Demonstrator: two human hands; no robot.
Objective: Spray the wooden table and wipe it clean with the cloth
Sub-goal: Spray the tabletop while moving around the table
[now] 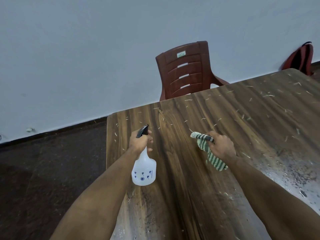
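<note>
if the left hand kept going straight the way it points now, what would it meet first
Probably nothing on the table: the left hand, gripping the spray bottle, points across bare wooden table toward the far edge and chair; depth unclear.

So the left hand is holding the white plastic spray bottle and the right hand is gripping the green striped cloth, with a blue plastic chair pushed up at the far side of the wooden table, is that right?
Not quite: the plastic chair is reddish-brown, not blue, as the head view shows. The rest holds: the left hand holds the white plastic spray bottle, the right hand grips the green striped cloth, and the chair stands at the far side of the wooden table.
</note>
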